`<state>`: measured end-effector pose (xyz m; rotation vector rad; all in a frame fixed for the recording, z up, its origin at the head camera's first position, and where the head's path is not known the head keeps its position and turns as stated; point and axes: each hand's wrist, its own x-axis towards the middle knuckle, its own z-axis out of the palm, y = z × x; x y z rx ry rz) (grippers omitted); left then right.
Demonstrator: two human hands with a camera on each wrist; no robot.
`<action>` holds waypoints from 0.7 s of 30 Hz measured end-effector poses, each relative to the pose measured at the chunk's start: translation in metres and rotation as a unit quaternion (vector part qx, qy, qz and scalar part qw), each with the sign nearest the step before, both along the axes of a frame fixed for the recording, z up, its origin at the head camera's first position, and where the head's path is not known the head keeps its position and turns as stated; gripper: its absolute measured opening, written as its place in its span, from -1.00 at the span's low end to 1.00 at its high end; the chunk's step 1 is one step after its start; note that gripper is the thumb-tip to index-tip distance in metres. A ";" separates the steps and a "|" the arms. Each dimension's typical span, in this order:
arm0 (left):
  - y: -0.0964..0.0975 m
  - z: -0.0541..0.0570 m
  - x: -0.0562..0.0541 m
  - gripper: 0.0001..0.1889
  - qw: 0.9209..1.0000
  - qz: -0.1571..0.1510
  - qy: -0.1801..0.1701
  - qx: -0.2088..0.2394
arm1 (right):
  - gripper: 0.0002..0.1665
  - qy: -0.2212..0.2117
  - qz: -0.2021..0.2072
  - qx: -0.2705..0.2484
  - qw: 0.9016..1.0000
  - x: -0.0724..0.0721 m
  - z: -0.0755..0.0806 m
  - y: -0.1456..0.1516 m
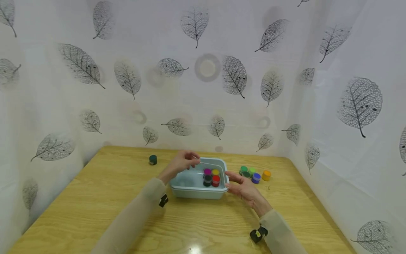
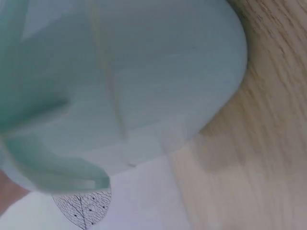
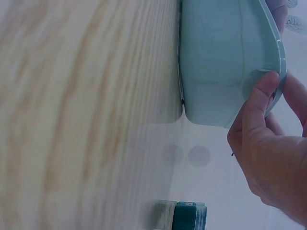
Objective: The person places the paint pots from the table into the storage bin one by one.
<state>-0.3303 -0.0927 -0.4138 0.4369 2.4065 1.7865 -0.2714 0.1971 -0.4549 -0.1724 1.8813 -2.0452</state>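
A pale blue-green plastic tub [image 1: 198,194] sits on the table in front of me. Several small lidded jars stand together in its right half, among them a purple jar [image 1: 207,172], a yellow jar [image 1: 215,172] and a red jar [image 1: 215,181]. Over the back left part of the tub is my left hand [image 1: 182,163], fingers loosely bent, with nothing seen in them; only a sliver of skin shows in the left wrist view. At the tub's right end, my right hand [image 3: 268,129] pinches the rim between thumb and fingers.
Right of the tub is a group of jars, including a blue jar [image 1: 256,178] and an orange jar [image 1: 266,175]. A dark teal jar [image 1: 153,160] stands alone at the back left. A leaf-printed curtain [image 1: 171,106] hangs round the wooden table [image 1: 104,187].
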 end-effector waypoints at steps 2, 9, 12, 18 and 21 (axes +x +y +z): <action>-0.004 -0.002 -0.001 -0.77 1.000 0.017 0.009 0.018 | -0.23 0.000 0.003 0.000 1.000 0.000 0.000 0.000; -0.020 -0.005 0.000 -0.75 0.992 0.094 0.023 0.075 | -0.24 -0.001 0.001 0.003 1.000 0.001 0.000 0.001; -0.028 -0.006 0.000 -0.72 0.988 0.126 0.015 0.083 | -0.24 -0.002 -0.001 0.007 1.000 0.001 0.000 0.001; -0.046 -0.013 -0.005 -0.66 0.979 0.170 -0.008 0.114 | -0.24 -0.002 0.004 0.009 1.000 0.001 0.003 -0.001; -0.055 -0.017 -0.007 -0.64 0.975 0.177 -0.021 0.133 | -0.25 -0.004 0.004 0.009 1.000 0.001 0.003 -0.001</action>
